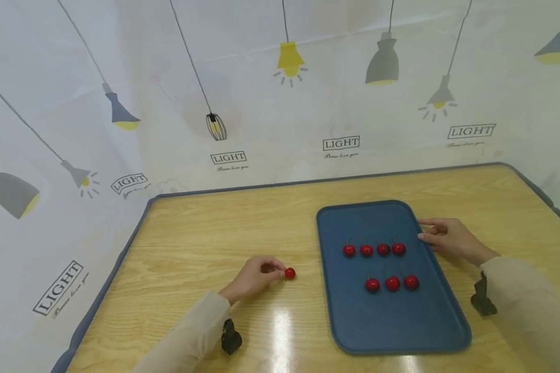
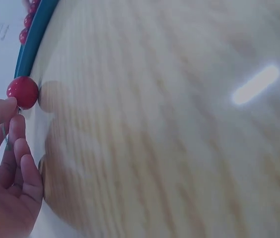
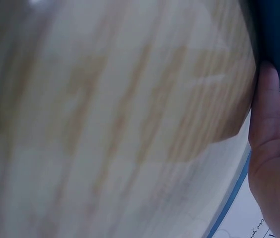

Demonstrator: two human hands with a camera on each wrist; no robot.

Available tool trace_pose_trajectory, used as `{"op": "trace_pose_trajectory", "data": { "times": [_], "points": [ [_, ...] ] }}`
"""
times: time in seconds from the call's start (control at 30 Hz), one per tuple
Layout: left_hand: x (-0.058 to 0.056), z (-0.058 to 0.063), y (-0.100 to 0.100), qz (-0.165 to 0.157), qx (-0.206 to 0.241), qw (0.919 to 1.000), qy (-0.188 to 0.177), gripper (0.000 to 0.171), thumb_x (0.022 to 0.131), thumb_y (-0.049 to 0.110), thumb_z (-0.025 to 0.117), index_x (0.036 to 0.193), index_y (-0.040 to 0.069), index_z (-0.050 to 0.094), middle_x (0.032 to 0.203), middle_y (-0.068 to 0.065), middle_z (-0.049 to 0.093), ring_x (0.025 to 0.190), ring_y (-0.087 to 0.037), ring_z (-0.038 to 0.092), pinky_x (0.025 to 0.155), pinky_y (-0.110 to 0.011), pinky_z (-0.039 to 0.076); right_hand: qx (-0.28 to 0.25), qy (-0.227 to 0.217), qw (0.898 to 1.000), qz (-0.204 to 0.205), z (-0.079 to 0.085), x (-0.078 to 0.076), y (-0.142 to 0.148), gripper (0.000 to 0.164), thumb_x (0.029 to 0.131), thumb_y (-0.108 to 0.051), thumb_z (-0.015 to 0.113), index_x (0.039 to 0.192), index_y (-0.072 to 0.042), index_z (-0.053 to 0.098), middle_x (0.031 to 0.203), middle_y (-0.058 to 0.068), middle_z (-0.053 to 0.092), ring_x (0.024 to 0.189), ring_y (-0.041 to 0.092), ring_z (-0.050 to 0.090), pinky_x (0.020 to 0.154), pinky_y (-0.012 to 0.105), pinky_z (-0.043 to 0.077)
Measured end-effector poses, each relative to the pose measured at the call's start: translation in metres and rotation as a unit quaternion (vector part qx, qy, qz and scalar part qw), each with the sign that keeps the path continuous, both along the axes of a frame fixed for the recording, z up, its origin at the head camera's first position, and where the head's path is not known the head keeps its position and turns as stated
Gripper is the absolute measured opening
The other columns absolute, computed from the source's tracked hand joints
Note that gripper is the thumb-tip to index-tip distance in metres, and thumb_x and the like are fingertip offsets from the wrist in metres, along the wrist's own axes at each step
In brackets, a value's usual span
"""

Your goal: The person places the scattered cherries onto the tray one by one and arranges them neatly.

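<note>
My left hand (image 1: 256,277) pinches a red cherry (image 1: 290,273) between thumb and fingertips, left of the blue tray (image 1: 396,326). In the left wrist view the cherry (image 2: 23,92) sits at the fingertips, close over the table, its green stem (image 2: 5,134) running back between the fingers. Several red cherries with stems lie on the tray in two rows, a back row (image 1: 366,250) and a front row (image 1: 392,283). At the tray's right edge, my right hand (image 1: 450,239) holds the rim; the right wrist view shows the thumb (image 3: 268,104) against the tray's side.
The wooden table (image 1: 205,228) has a blue-grey edge (image 1: 270,185) along its back and left. Behind it hangs a white sheet (image 1: 261,103) printed with lamps. Each wrist wears a dark device, such as the left one (image 1: 231,338).
</note>
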State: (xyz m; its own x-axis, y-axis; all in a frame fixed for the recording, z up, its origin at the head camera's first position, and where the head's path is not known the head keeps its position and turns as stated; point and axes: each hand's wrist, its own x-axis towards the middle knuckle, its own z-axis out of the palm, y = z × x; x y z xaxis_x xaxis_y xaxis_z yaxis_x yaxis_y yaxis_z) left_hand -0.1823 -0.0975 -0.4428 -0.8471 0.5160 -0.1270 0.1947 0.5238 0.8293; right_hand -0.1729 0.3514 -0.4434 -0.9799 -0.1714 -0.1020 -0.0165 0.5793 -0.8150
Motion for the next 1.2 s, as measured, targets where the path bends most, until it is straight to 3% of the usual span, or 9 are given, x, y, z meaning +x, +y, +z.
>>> {"op": "trace_pose_trajectory", "data": {
  "times": [0.3,0.7,1.03,1.2],
  "points": [
    [-0.007,0.000,0.007,0.049,0.044,0.9975,-0.025,0.014,0.084,0.016,0.061,0.093,0.006,0.066,0.086,-0.001,0.063,0.072,-0.011,0.054,0.061,-0.025,0.044,-0.007,-0.003,1.000,-0.001,-0.001,0.000,0.002,0.056,0.087,-0.018,0.057,0.129,0.012,0.035,0.092,0.019,0.061,0.075,0.008,0.060,0.065,0.027,0.051],
    [-0.010,-0.002,0.008,0.106,0.090,0.9874,-0.075,0.022,0.085,0.017,0.060,0.101,0.004,0.063,0.088,-0.003,0.063,0.070,-0.014,0.055,0.055,-0.025,0.044,-0.015,-0.005,1.000,0.001,0.001,0.001,0.001,0.056,0.087,-0.018,0.057,0.129,0.012,0.035,0.092,0.019,0.060,0.076,0.008,0.060,0.065,0.028,0.051],
    [-0.011,-0.004,0.013,0.121,0.114,0.9818,-0.092,0.022,0.084,0.017,0.061,0.101,0.003,0.065,0.095,-0.005,0.064,0.076,-0.014,0.055,0.061,-0.026,0.047,-0.007,-0.002,1.000,0.002,0.001,0.001,0.001,0.056,0.087,-0.018,0.058,0.128,0.012,0.035,0.092,0.019,0.060,0.075,0.008,0.060,0.065,0.028,0.051],
    [-0.010,-0.003,0.016,0.127,0.113,0.9821,-0.082,0.023,0.085,0.016,0.060,0.102,0.002,0.065,0.101,-0.008,0.064,0.076,-0.013,0.055,0.060,-0.025,0.046,-0.006,-0.005,1.000,0.001,0.000,0.001,0.001,0.057,0.087,-0.019,0.058,0.129,0.012,0.035,0.092,0.018,0.060,0.076,0.008,0.060,0.065,0.028,0.051]
  ]
}}
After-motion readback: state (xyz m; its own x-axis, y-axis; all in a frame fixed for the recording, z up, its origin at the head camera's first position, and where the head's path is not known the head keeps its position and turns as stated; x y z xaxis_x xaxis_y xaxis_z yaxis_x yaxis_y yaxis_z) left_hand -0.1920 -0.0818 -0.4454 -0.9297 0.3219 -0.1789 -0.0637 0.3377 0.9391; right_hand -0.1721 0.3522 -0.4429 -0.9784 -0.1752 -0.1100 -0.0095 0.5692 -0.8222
